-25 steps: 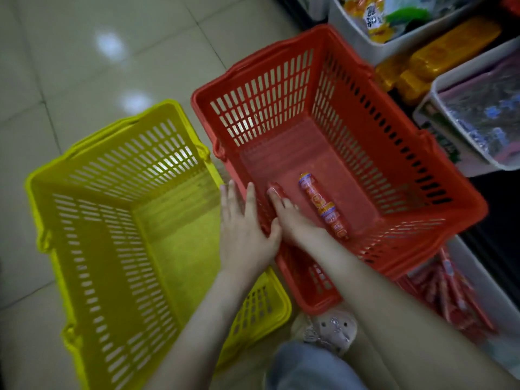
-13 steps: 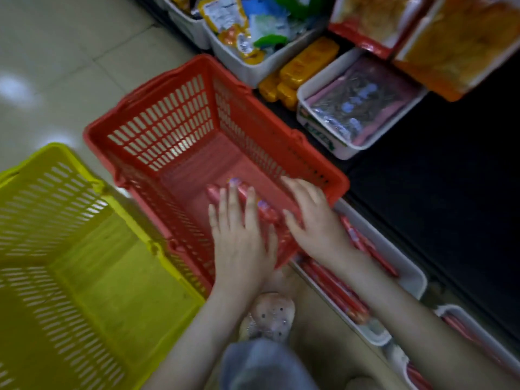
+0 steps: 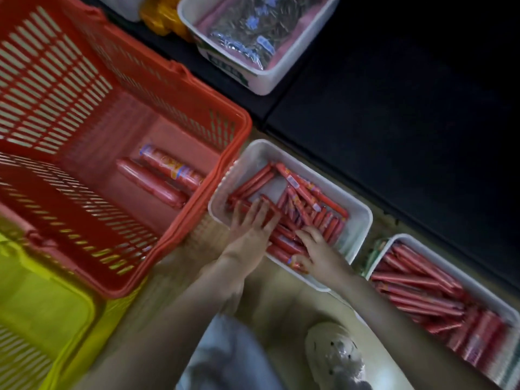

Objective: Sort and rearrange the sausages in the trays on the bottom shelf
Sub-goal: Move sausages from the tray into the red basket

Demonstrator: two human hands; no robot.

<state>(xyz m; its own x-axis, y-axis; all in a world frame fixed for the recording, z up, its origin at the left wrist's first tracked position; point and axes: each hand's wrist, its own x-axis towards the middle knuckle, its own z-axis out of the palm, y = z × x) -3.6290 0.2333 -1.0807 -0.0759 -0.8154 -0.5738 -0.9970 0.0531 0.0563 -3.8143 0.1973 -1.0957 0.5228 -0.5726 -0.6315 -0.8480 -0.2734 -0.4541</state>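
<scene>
1. The left hand [image 3: 250, 223] lies flat with its fingers spread on the thin sausages [image 3: 309, 198], which sit jumbled in the white tray [image 3: 254, 152] just right of the red basket [image 3: 180, 237].
2. The right hand [image 3: 319, 253] rests on the same pile at the near rim; I cannot tell whether it pinches one.
3. Two thick sausages [image 3: 166, 175] lie in the basket.
4. The task looks partway done: this tray lies crisscrossed and needs aligning, while the second tray [image 3: 405, 239] to the right looks mostly lined up.

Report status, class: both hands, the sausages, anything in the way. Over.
Left hand flat on sausages in middle tray. Right hand on same pile, grip unclear. Red basket close beside tray.
</scene>
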